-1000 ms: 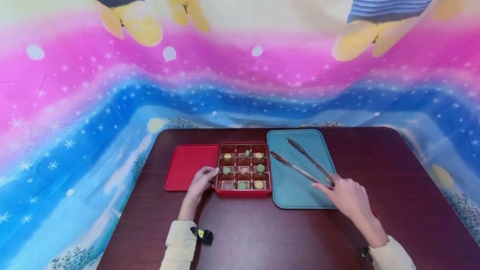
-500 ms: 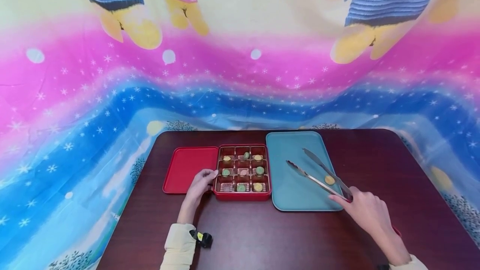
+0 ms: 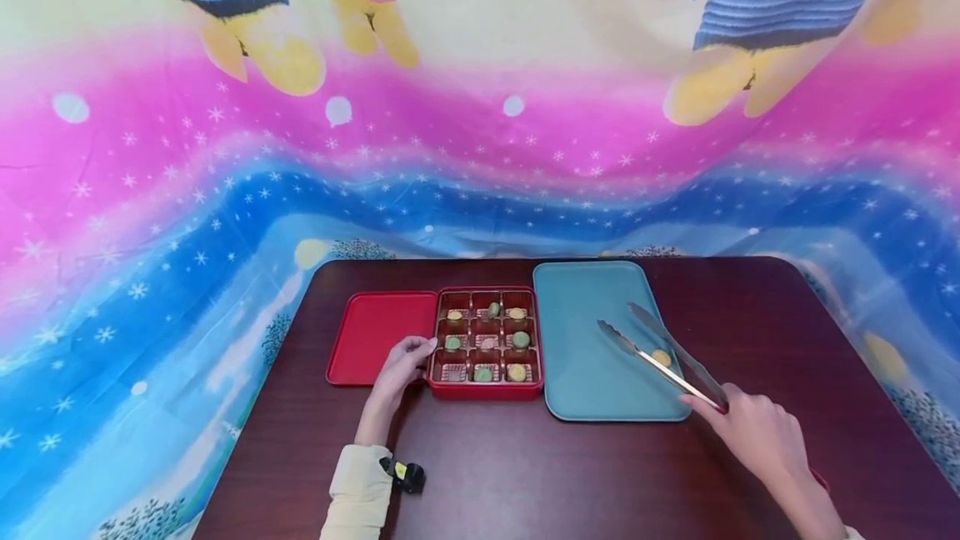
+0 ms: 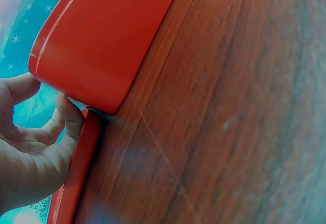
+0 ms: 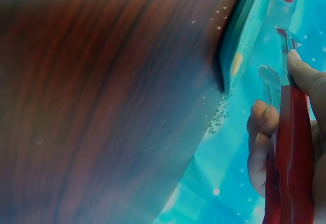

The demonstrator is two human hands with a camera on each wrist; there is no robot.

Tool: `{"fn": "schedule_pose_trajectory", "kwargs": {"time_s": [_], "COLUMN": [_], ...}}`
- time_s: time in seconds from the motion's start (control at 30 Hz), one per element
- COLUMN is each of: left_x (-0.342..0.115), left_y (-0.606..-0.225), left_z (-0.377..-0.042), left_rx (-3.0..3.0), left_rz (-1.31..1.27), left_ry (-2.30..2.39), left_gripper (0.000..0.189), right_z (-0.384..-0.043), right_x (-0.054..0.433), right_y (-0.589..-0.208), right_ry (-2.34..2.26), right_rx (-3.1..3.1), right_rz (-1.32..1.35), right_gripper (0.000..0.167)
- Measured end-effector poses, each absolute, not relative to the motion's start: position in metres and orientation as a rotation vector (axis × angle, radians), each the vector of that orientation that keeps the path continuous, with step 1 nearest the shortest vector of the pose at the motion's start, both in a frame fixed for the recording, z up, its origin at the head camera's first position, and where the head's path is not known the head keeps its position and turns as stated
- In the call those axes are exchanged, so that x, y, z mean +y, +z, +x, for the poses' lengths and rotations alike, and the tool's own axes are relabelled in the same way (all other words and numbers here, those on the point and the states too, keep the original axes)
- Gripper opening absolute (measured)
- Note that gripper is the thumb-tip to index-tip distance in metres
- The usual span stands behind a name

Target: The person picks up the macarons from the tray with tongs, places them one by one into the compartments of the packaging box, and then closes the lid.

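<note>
My left hand [image 3: 401, 365] grips the left side of a red box [image 3: 487, 394] near its front corner, thumb and a finger against it in the left wrist view. Small round yellow, green and pink macaron-like sweets sit in its gold compartments, such as a green sweet [image 3: 521, 340] at the right. My right hand [image 3: 761, 436] holds metal tongs [image 3: 663, 369] by their red handles [image 5: 295, 152]. The tongs' jaws stand apart over the right part of a teal tray [image 3: 592, 290]. In the head view a yellow sweet [image 3: 661, 358] on the tray shows between the tongs' arms.
A flat red lid [image 3: 378, 332] lies left of the box, close against it. The tray stands directly right of the box. Everything rests on a dark brown table [image 3: 510, 473], with a colourful printed cloth [image 3: 480, 148] hanging behind it.
My right hand has drawn the tongs rightward and toward me, from near the box to the tray's right side. The yellow sweet there has come into fuller view. My left hand stays put.
</note>
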State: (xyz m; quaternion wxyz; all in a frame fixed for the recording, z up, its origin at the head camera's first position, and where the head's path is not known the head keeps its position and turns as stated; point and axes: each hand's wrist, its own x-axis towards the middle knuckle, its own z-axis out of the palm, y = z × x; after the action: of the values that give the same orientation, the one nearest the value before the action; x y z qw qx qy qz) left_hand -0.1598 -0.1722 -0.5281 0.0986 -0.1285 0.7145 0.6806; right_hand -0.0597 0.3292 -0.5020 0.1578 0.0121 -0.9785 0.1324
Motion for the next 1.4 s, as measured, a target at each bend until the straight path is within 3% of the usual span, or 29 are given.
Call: {"fn": "schedule_pose_trajectory", "kwargs": {"time_s": [1.4], "left_x": [-0.173], "left_y": [-0.531], "left_z": [-0.16], "left_rx": [2.107], "left_rz": [-0.37], "left_ry": [2.034], "left_gripper": [0.037], "right_z": [-0.035], "right_x": [0.352], "right_y": [-0.517], "right_ry": [0.335], "right_rx": [-2.847], "right_rz": [0.036], "right_gripper": [0.059]}}
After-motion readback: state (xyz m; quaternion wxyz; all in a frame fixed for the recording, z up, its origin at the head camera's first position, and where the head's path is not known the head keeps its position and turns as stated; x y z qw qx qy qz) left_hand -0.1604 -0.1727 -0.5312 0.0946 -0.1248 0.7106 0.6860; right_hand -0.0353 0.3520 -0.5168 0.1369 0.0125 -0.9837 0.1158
